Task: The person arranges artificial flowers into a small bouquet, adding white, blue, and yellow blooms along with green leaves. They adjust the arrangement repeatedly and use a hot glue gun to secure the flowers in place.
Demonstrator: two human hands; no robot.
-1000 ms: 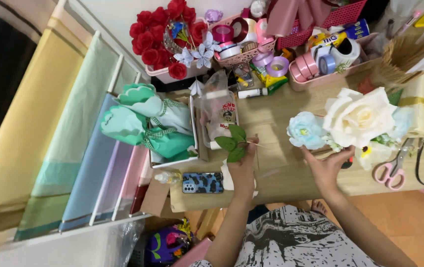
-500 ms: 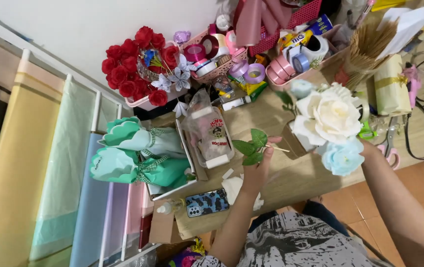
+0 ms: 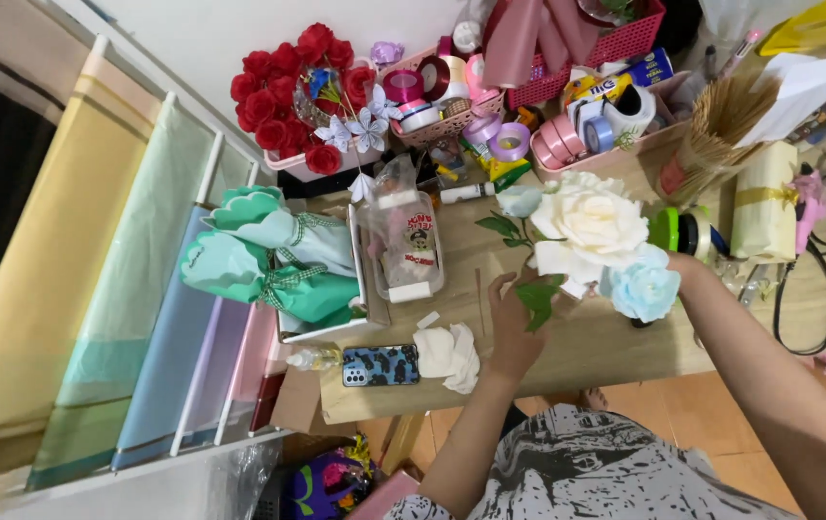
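**Paper flowers held over a crowded craft bench**

Head view: a light wooden bench (image 3: pixel 615 351) stands against a white wall, with tall rolls of wrapping paper in cream, mint, blue and pink leaning at its far side. The landmark is the large cream paper rose (image 3: pixel 591 223), held above the middle of the bench. Just below it, the left hand (image 3: pixel 512 327) pinches the rose's stem by the green leaves (image 3: pixel 536 299), fingers closed narrow around it. Touching the rose on the side toward the right arm is a pale blue paper rose (image 3: pixel 644 287); the right hand is hidden behind the two blooms, so I cannot tell how it grips. Beyond the cream rose sit pink baskets of ribbon rolls (image 3: pixel 451 91) and a bunch of red paper roses (image 3: pixel 297 91). Beside it, toward the paper rolls, lie a clear plastic bag (image 3: pixel 405 246), a white crumpled cloth (image 3: pixel 449 354) and a phone in a blue spotted case (image 3: pixel 381 365).

The risk, as I judge it: the blooms press together and could crush petals, and a swing of the stems might knock over the nearby ribbon rolls.
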